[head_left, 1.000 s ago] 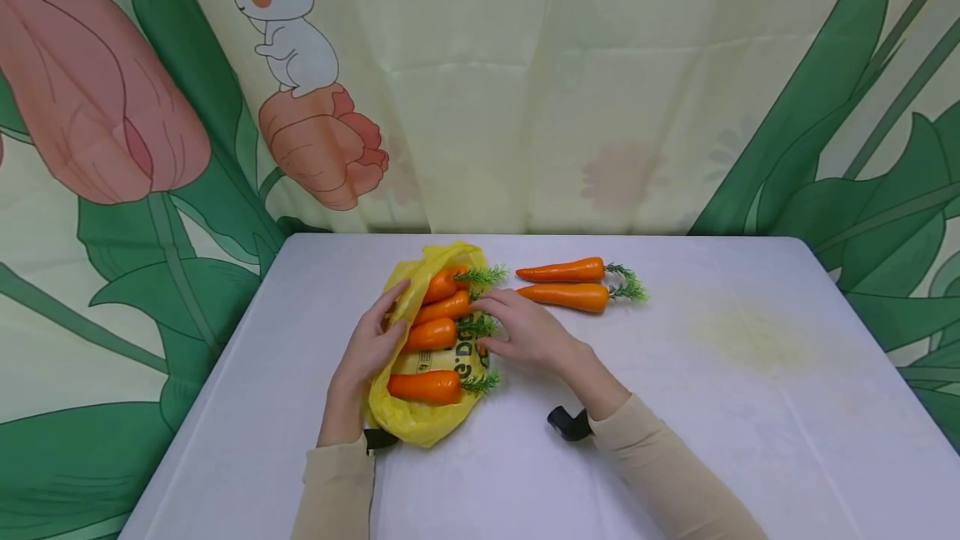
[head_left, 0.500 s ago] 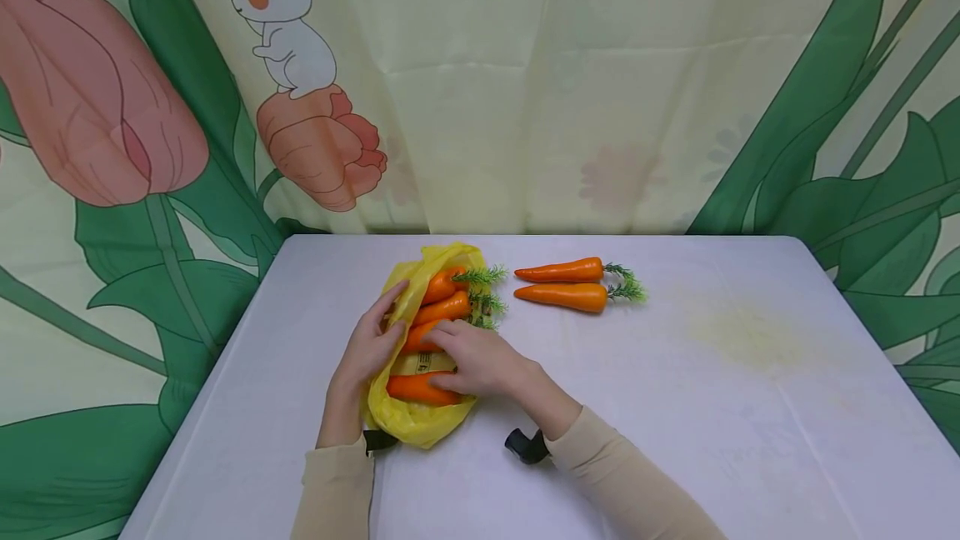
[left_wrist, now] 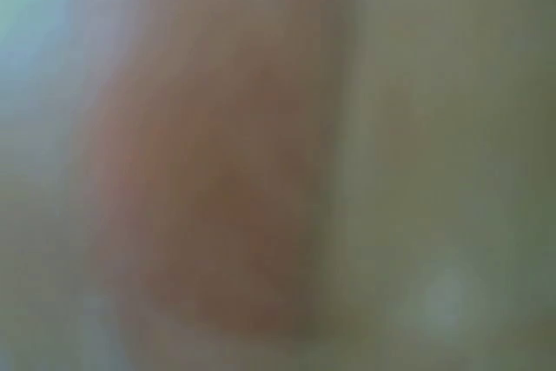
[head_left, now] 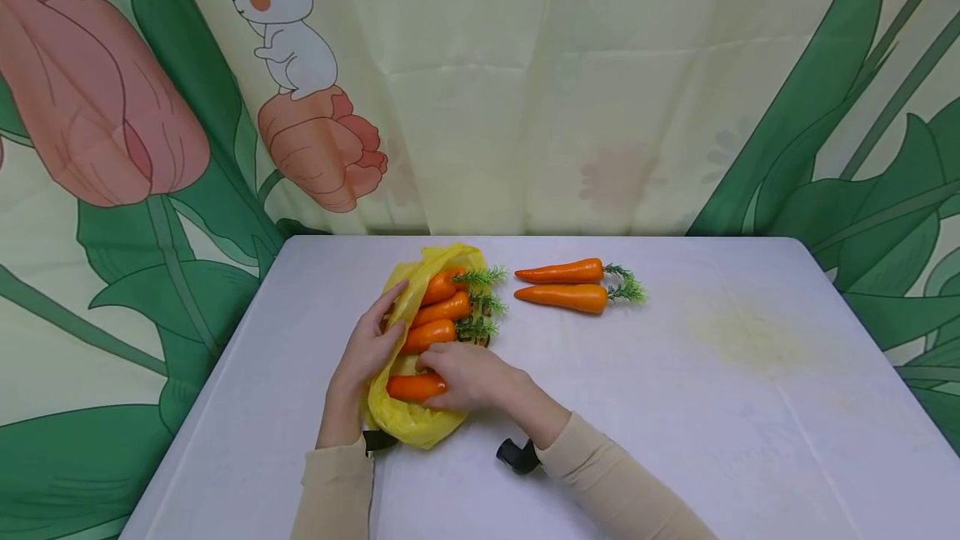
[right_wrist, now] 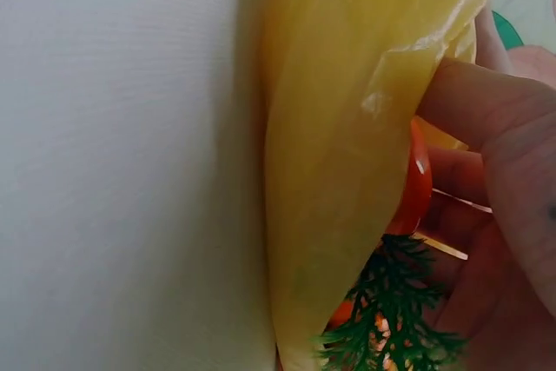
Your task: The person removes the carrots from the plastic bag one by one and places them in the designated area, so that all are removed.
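front carrot (head_left: 411,387), lowest in the head view, lies in the open mouth of the yellow plastic bag (head_left: 420,432), and on my feeds the right hand (head_left: 467,377) has fingers and thumb curled round its leafy end; how firmly, i cannot tell. the right wrist view shows me the thumb over the bag's edge and a green leaf tuft (right_wrist: 395,301) beside the palm. i see the left hand (head_left: 369,342) against the bag's left side, thumb and fingers apart; its wrist view is only a blur. three more carrots (head_left: 444,308) lie in a row in the bag, leaves pointing right. outside it, to the right, a pair of carrots (head_left: 567,297) rests on the pale tablecloth (head_left: 750,423). behind hangs a printed curtain (head_left: 480,123).
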`<state>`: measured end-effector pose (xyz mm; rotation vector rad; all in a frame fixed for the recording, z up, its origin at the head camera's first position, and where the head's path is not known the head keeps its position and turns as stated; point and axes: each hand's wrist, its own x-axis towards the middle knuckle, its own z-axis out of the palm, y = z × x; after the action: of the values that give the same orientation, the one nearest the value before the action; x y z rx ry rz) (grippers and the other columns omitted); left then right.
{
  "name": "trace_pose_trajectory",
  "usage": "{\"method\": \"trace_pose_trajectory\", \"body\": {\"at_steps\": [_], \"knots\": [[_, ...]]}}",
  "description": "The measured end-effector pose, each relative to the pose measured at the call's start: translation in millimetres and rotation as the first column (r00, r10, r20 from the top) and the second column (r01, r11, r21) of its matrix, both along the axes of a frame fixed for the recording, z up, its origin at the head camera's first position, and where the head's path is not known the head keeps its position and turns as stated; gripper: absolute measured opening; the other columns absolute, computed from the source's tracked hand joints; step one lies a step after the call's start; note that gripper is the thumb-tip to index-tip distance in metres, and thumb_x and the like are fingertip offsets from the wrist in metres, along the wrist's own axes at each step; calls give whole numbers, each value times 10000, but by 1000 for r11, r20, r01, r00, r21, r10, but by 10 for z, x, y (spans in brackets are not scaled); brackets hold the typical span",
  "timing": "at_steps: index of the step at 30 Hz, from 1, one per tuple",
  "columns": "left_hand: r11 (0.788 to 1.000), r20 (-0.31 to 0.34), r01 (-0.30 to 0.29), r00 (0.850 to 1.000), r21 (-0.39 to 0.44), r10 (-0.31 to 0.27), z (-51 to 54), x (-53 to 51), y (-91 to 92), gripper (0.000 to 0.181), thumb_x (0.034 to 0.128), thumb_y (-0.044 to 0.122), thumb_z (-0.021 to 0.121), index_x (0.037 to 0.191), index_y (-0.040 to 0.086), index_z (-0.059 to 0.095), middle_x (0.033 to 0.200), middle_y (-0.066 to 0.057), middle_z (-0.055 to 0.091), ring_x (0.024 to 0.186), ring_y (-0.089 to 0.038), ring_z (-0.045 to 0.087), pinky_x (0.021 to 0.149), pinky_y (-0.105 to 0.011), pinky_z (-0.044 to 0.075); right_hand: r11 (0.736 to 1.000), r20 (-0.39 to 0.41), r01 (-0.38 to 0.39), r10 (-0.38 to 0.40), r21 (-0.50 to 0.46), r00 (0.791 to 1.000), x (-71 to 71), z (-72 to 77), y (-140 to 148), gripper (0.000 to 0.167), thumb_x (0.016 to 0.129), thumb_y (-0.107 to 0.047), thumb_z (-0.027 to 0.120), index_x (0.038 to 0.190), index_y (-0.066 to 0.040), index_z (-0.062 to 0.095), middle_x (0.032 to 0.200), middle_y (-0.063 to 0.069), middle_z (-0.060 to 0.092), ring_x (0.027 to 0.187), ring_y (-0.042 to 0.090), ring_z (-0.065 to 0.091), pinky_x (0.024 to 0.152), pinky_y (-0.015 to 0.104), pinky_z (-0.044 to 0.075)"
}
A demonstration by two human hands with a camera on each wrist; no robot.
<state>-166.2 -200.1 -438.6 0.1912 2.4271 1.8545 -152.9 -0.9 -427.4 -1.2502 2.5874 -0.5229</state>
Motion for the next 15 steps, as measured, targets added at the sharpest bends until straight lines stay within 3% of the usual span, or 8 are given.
{"method": "trace_pose_trajectory", "body": {"at_steps": [5, 10, 15], "knots": [[1000, -6, 4, 1000, 5, -4, 0, 1, -4, 601, 1007, 7, 492, 1573, 182, 390, 1411, -184, 463, 1260, -327, 469, 1027, -456, 421, 1000, -10, -15, 15, -2, 1000, 4, 17, 5, 326, 915, -325, 750, 1186, -151, 704, 1039, -61, 629, 877, 87, 554, 775, 219, 468], [1000, -20, 0, 1000, -5, 0, -7, -6, -12, 602, 1003, -2, 491, 1571, 169, 392, 1384, -190, 479, 1222, -325, 489, 1003, -406, 435, 999, -25, -28, 28, -22, 999, -13, 60, 75, 362, 899, -284, 762, 1218, -120, 708, 1126, -33, 657, 981, 93, 591, 878, 230, 480], [1000, -11, -9, 1000, -13, 8, -14, -16, -9, 611, 997, -7, 490, 1571, 181, 394, 1437, -164, 461, 1239, -316, 481, 1022, -439, 420, 999, -17, -21, 21, -29, 1000, -48, 122, 211, 371, 900, -257, 758, 1236, -110, 698, 1184, -10, 651, 1058, 130, 593, 936, 269, 475]]}}
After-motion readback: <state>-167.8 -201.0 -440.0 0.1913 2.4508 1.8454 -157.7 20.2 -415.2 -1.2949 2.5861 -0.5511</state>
